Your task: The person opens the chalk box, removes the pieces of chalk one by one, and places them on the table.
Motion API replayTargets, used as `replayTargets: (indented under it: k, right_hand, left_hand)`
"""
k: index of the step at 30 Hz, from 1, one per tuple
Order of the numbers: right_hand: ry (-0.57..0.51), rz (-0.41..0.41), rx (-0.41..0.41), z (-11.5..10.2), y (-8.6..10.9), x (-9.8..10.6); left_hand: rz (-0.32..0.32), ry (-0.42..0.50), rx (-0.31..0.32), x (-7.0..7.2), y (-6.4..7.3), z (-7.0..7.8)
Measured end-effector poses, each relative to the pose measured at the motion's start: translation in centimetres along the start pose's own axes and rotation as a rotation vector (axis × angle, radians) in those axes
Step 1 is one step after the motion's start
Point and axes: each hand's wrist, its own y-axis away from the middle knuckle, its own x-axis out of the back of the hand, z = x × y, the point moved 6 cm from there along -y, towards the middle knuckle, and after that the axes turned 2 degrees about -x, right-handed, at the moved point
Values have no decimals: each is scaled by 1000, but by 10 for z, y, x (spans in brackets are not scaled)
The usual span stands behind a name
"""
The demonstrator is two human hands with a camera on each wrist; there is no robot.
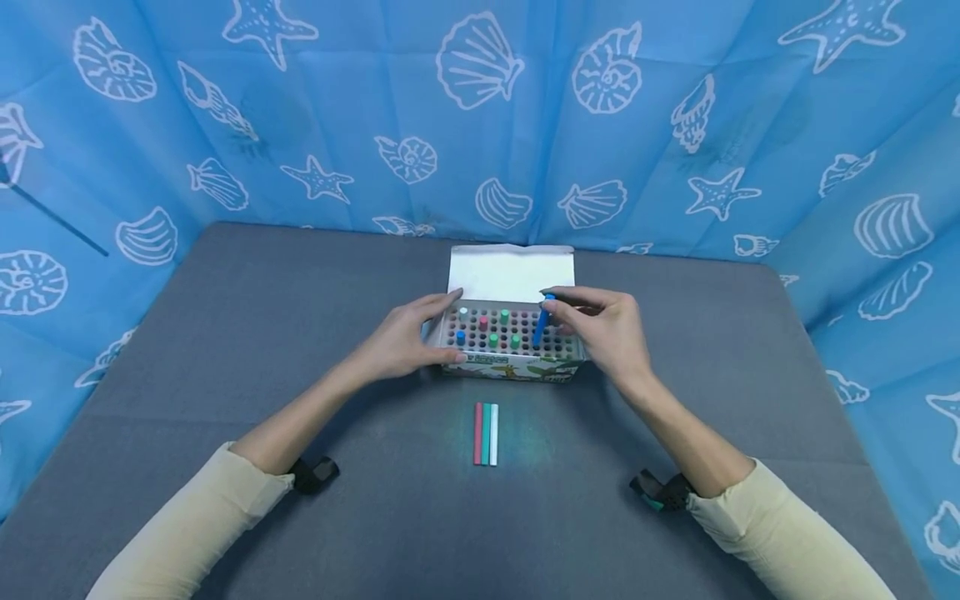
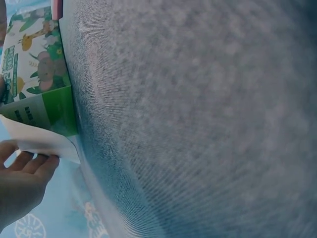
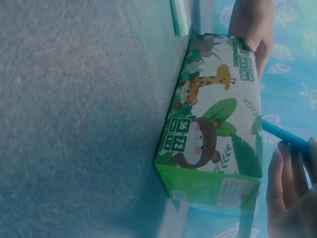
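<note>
An open cardboard chalk box (image 1: pixel 517 368) with animal pictures holds a grid of holes. Several chalk sticks, white, pink, green and blue, stand in it. My right hand (image 1: pixel 611 329) pinches a blue chalk stick (image 1: pixel 542 323) by its top between thumb and fingers. The stick leans slightly, its lower end at a hole right of the middle. With my left hand (image 1: pixel 408 337) I grip the box's left end, thumb at the front corner and fingers toward the back. In the left wrist view, its fingers touch a white side flap (image 2: pixel 42 140).
Behind the holes, the box's white lid (image 1: pixel 512 275) is folded back. Pink, green and white chalk sticks (image 1: pixel 486 435) lie side by side on the grey table (image 1: pixel 360 517) in front of the box. A blue curtain (image 1: pixel 525 125) with shell drawings hangs beyond the table's far edge.
</note>
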Motion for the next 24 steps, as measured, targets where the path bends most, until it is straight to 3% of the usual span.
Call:
replayTargets:
  k: [9,24]
  right_hand:
    - [32,-46,-33,-1,12,-1]
    - [-29,-199,-150,11,34,-20]
  left_hand:
    - [-3,12,-22,-3,-1,0]
    - [1,14,-20,0,1,2]
